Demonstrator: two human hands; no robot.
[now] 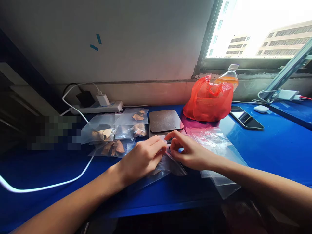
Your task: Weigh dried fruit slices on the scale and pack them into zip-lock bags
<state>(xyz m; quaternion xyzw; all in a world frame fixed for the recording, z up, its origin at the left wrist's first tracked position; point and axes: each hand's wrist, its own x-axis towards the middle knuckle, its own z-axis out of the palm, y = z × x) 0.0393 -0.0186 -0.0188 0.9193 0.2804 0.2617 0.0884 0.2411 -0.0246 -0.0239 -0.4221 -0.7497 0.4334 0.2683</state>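
A clear plastic bag (pixel 173 165) hangs at the front of the blue table, its upper edge between my two hands. My left hand (pixel 145 156) is closed, fingers pinched on that edge from the left. From the right, my right hand (pixel 191 151) also pinches the edge, its thumb and fingers curled. The bag's contents are mostly hidden behind my left hand. Just beyond my hands sits a small scale (pixel 166 120) with a dark metal plate. Left of it lie several clear bags of dried brownish pieces (pixel 113 148) and pale curled pieces (pixel 103 134).
Flat clear bags (pixel 219 152) are spread right of my hands. Behind them stand a red plastic bag (pixel 208 100) and a bottle of orange drink (pixel 229 77). A phone (pixel 246 117) and a white case (pixel 261 109) lie farther right. A power strip (pixel 114 106) and white cable (pixel 48 188) occupy the left.
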